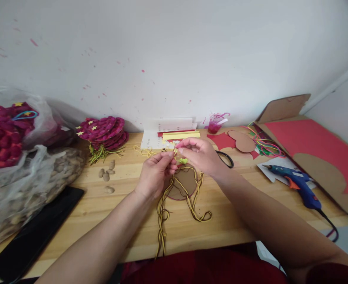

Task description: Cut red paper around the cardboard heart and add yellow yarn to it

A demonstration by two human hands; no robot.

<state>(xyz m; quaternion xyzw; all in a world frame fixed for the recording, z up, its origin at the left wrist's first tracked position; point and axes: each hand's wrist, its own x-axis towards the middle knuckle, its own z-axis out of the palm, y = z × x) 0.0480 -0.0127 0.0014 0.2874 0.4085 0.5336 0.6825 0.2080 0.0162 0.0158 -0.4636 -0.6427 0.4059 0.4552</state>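
My left hand [157, 172] and my right hand [199, 155] meet above the middle of the wooden table [126, 221], fingers pinched. Between their fingertips is a small yellow piece, too small to make out well. Yellow and dark strings [162, 213] hang from under my hands and trail toward the table's front edge. Beneath them lies a round brown cardboard disc [181, 187] with a dark red rim. A bright green-yellow bit [183, 161] sits just behind the disc, close to my right hand.
Left: stacked magenta pieces [105, 132], loose peanuts [106, 176], plastic bag of peanuts [43, 185], black phone [37, 232]. Back: yellow strip [181, 135], cup of magenta liquid [214, 124], cardboard heart [241, 141]. Right: blue glue gun [302, 187], coloured cords [267, 146], open box with red paper [318, 146].
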